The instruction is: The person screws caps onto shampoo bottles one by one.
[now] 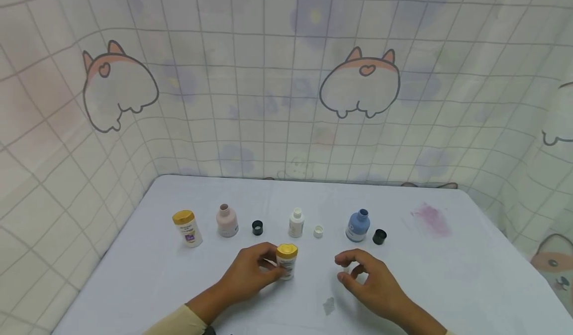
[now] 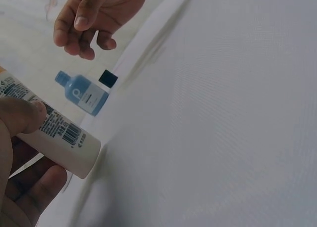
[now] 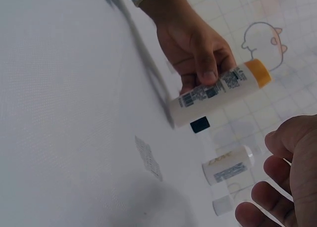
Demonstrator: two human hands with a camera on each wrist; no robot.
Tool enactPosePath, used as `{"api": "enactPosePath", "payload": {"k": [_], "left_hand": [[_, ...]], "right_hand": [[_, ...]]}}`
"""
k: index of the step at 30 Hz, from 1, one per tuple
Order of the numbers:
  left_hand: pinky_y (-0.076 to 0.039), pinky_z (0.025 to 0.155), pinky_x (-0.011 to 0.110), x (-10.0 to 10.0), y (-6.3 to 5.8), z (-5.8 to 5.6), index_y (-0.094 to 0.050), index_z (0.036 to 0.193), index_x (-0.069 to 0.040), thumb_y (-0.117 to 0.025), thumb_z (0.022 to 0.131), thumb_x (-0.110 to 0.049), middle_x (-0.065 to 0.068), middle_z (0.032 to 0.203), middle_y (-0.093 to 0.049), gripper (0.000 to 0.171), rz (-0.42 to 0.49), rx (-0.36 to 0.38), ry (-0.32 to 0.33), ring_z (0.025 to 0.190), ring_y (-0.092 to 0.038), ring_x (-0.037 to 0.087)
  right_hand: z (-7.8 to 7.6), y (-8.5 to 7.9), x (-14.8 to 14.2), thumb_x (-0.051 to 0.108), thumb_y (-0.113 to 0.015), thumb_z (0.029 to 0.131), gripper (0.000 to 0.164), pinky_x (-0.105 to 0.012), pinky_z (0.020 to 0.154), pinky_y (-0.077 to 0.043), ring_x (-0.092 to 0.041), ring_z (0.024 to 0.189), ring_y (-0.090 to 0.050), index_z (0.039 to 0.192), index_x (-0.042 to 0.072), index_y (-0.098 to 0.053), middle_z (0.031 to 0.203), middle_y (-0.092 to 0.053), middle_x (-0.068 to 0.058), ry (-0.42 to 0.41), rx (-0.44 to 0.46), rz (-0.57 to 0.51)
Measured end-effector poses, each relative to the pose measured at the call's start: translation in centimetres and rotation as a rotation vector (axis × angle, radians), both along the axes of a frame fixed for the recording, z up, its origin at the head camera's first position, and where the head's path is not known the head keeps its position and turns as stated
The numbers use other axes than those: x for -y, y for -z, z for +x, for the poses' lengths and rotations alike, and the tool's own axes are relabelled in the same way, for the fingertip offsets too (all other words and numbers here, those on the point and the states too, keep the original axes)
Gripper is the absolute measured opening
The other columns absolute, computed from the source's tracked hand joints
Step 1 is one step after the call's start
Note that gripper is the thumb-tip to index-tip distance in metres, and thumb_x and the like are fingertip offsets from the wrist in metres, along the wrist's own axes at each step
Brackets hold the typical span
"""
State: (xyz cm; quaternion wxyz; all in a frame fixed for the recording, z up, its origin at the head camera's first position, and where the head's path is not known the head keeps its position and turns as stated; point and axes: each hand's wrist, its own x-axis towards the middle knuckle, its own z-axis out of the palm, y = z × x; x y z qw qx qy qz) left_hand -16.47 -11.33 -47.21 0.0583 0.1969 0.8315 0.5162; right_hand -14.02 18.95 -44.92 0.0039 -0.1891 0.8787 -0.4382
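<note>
My left hand grips a white bottle with a yellow cap round its sides, thumb in front. The bottle is close to upright at the table's middle, and printed text and a barcode show on it in the left wrist view. Whether its base touches the table I cannot tell. To the right of it, my right hand hovers over the table with loosely bent fingers and nothing between them. Behind the hands stand an uncapped small white bottle and an uncapped blue bottle.
On the left are another yellow-capped white bottle and an uncapped pink bottle. A black cap, a white cap and another black cap lie beside the bottles. A grey patch marks the white table.
</note>
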Motion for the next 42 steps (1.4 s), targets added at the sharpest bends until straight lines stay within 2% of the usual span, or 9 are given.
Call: {"api": "enactPosePath", "payload": {"k": [8, 11, 15, 22, 27, 35, 42], "left_hand": [[-0.053, 0.076, 0.022, 1.0, -0.2, 0.0, -0.06, 0.107, -0.021, -0.076, 0.078, -0.035, -0.007, 0.106, -0.062, 0.036, 0.015, 0.015, -0.023, 0.087, -0.064, 0.01], [-0.053, 0.075, 0.022, 1.4, -0.2, 0.1, -0.06, 0.107, -0.02, -0.077, 0.078, -0.033, -0.005, 0.106, -0.062, 0.036, 0.022, 0.013, -0.03, 0.087, -0.065, 0.011], [-0.053, 0.075, 0.022, 1.8, -0.4, 0.1, -0.06, 0.108, -0.02, -0.076, 0.079, -0.035, -0.005, 0.107, -0.062, 0.037, 0.007, 0.019, -0.042, 0.087, -0.064, 0.011], [-0.052, 0.075, 0.021, 2.7, -0.7, 0.2, -0.06, 0.108, -0.022, -0.075, 0.078, -0.041, -0.007, 0.107, -0.062, 0.038, -0.037, 0.037, -0.076, 0.088, -0.064, 0.008], [-0.053, 0.076, 0.021, 3.4, -0.6, 0.1, -0.059, 0.107, -0.022, -0.075, 0.077, -0.041, -0.007, 0.106, -0.063, 0.039, -0.031, 0.027, -0.1, 0.088, -0.064, 0.008], [-0.053, 0.076, 0.021, 4.3, -0.9, 0.0, -0.06, 0.108, -0.02, -0.076, 0.077, -0.04, -0.005, 0.106, -0.063, 0.04, -0.033, 0.022, -0.133, 0.088, -0.064, 0.009], [-0.053, 0.076, 0.022, 5.2, -1.0, 0.0, -0.06, 0.108, -0.021, -0.076, 0.077, -0.04, -0.005, 0.104, -0.064, 0.04, -0.043, 0.005, -0.159, 0.087, -0.064, 0.009]], "right_hand": [[-0.1, 0.3, -0.1, 0.029, -0.069, 0.087, 0.025, -0.028, 0.07, -0.052, -0.009, 0.082, -0.059, 0.109, 0.026, -0.06, 0.104, -0.063, 0.007, -0.008, -0.022, 0.011], [-0.2, 0.3, -0.2, 0.029, -0.069, 0.087, 0.024, -0.028, 0.068, -0.052, -0.01, 0.081, -0.059, 0.109, 0.029, -0.059, 0.104, -0.063, 0.006, -0.02, -0.043, -0.003], [-0.1, 0.2, -0.2, 0.032, -0.067, 0.087, 0.024, -0.027, 0.065, -0.052, -0.01, 0.08, -0.06, 0.109, 0.033, -0.058, 0.104, -0.063, 0.006, -0.025, -0.044, -0.006], [-0.2, 0.1, -0.2, 0.03, -0.068, 0.088, 0.023, -0.027, 0.066, -0.053, -0.01, 0.079, -0.06, 0.109, 0.03, -0.059, 0.103, -0.063, 0.005, -0.026, -0.041, -0.007], [-0.2, 0.1, -0.2, 0.03, -0.067, 0.088, 0.024, -0.028, 0.065, -0.053, -0.01, 0.078, -0.06, 0.109, 0.028, -0.059, 0.103, -0.063, 0.004, -0.031, -0.054, -0.014], [-0.3, 0.2, -0.3, 0.032, -0.067, 0.088, 0.023, -0.028, 0.067, -0.053, -0.01, 0.079, -0.059, 0.109, 0.033, -0.057, 0.103, -0.063, 0.005, -0.026, -0.047, -0.007], [-0.5, 0.3, -0.3, 0.033, -0.067, 0.088, 0.024, -0.027, 0.063, -0.052, -0.009, 0.078, -0.059, 0.11, 0.03, -0.058, 0.103, -0.063, 0.005, -0.028, -0.05, -0.003]]}}
